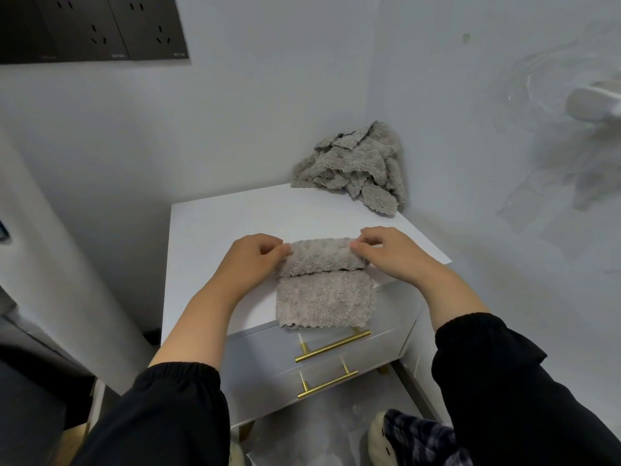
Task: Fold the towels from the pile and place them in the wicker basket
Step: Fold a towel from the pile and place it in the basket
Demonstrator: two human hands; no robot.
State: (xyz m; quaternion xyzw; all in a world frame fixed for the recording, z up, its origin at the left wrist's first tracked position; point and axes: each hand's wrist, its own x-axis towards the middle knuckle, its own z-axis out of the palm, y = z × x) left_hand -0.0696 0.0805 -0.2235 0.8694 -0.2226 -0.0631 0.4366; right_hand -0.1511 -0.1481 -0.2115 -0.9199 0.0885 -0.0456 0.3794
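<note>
A grey fluffy towel [324,299] lies on the front of the white cabinet top [215,227], its near end hanging over the front edge. Its far end is turned over toward me into a fold. My left hand [252,260] pinches the fold's left corner and my right hand [386,252] pinches its right corner. A pile of crumpled grey towels [356,166] sits in the far right corner of the cabinet top against the walls. No wicker basket is in view.
The cabinet has two drawers with brass bar handles [332,344] below the towel. White walls close in behind and to the right. A dark socket panel [94,26] hangs upper left. A white column [50,264] stands left. Slippered feet [379,438] are below.
</note>
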